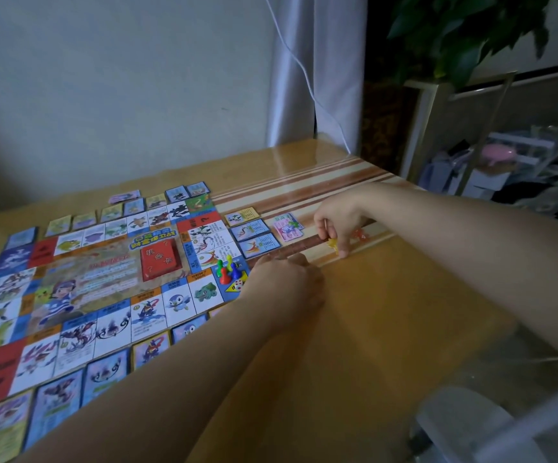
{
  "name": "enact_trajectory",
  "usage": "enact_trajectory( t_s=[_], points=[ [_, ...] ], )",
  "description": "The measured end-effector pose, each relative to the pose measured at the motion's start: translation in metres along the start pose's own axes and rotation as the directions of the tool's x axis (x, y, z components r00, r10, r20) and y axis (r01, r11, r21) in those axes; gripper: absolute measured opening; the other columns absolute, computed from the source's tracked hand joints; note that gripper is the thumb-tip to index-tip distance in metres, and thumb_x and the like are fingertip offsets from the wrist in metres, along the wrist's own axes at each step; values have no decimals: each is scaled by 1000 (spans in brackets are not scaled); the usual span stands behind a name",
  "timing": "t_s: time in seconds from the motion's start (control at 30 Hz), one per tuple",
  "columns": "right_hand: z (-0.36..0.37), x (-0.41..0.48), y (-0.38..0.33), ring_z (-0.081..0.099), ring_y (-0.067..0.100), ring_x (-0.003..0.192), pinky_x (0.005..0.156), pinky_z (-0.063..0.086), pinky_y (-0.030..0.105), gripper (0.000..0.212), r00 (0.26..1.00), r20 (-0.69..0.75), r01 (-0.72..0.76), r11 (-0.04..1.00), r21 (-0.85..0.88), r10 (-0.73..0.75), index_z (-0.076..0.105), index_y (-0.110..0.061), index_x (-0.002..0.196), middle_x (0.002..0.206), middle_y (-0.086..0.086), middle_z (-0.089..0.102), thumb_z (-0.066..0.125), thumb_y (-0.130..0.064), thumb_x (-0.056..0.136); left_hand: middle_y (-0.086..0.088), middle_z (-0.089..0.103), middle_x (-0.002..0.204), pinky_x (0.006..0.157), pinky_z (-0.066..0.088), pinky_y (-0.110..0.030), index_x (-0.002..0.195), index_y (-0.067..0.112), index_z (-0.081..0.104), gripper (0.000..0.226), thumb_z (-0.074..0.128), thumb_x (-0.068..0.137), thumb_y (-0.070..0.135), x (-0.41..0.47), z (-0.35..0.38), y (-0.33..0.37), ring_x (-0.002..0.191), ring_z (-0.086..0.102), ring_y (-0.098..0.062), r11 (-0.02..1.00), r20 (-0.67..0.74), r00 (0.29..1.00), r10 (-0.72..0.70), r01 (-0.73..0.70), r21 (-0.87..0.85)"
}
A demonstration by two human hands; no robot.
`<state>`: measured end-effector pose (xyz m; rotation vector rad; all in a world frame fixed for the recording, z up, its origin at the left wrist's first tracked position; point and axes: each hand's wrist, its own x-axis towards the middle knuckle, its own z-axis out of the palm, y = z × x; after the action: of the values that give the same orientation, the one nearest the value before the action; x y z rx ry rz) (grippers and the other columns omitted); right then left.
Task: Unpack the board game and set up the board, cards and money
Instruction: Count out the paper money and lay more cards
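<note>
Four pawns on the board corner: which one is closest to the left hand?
The blue pawn: it stands on the cluster's edge toward the left hand; the red pawn, green pawn and yellow pawn stand farther off.

One view only, worn on my head: it looks forward and down along my own forearms, turned a little leftward across the table (388, 312). It sits close. My left hand (284, 289) lands mid-frame, and my right hand (337, 218), pinching a yellow piece (332, 243), lies just beyond it. The wide lens lets the board (80, 282) run off the left and bottom edges, yet it still takes in the wall (120, 95), the curtain (304, 78) and the plant (464, 31) past the table's far side.
</note>
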<state>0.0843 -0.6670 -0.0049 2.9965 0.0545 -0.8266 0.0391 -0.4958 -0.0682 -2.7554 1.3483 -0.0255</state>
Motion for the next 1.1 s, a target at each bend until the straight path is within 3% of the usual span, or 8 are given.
enact_trajectory(
  t_s=[0.13, 0.27, 0.4, 0.57, 0.8, 0.93, 1.1],
  points=[
    [-1, 3, 1, 64, 25, 92, 73, 53, 35, 48, 1000, 13, -8, 1000, -16, 8, 59, -17, 107, 99, 1, 61, 85, -20, 67, 4, 52, 125, 96, 43, -39, 128, 31, 50, 39, 32, 97, 48, 0, -1, 0, 112, 54, -18, 1000, 10, 1000, -9, 9, -24],
    [2, -1, 5, 54, 9, 61, 48, 43, 18, 39, 1000, -13, -4, 1000, 18, 4, 62, -16, 104, 84, -4, 60, 82, -19, 71, 2, 50, 131, 98, 43, -40, 132, 31, 48, 42, 35, 96, 49, -1, -4, 1, 114, 53, -19, 999, 18, 1000, -19, 20, -25],
    [4, -1, 8, 54, 8, 61, 53, 44, 19, 32, 999, -39, -4, 999, 43, 5, 67, -15, 100, 79, -5, 61, 82, -20, 71, 2, 47, 135, 101, 40, -40, 136, 31, 45, 44, 37, 96, 50, -1, -5, 2, 118, 51, -19, 999, 32, 999, -31, 32, -20],
    [6, -1, 8, 57, 11, 66, 56, 46, 22, 29, 998, -57, 1, 999, 36, 1, 69, -17, 96, 94, 1, 69, 82, -22, 70, 1, 48, 134, 102, 39, -40, 135, 30, 46, 44, 35, 97, 48, -3, -4, 2, 118, 51, -20, 1000, 21, 1000, -11, 11, -1],
    [10, -2, 6, 55, 13, 62, 58, 47, 25, 28, 997, -81, 9, 999, 33, -6, 68, -14, 97, 85, 1, 66, 81, -18, 72, 0, 48, 134, 99, 39, -38, 136, 29, 45, 44, 34, 98, 48, -4, -6, 3, 117, 50, -21, 1000, 12, 1000, -12, 12, 3],
    [11, -6, 6, 58, 15, 73, 63, 49, 27, 25, 995, -101, 11, 999, 43, -6, 65, -20, 91, 93, 1, 65, 81, -20, 72, 1, 48, 134, 98, 41, -38, 135, 29, 45, 44, 34, 98, 48, -4, -7, 3, 116, 51, -20, 1000, 7, 1000, -5, 5, -6],
    [12, -9, 5, 55, 13, 66, 55, 47, 23, 22, 993, -114, 10, 999, 46, -5, 67, -18, 90, 88, -1, 64, 81, -19, 72, 2, 56, 124, 98, 41, -40, 127, 30, 54, 35, 38, 98, 42, 8, -20, -1, 109, 55, -18, 1000, 64, 998, -19, 18, 11]
  ],
)
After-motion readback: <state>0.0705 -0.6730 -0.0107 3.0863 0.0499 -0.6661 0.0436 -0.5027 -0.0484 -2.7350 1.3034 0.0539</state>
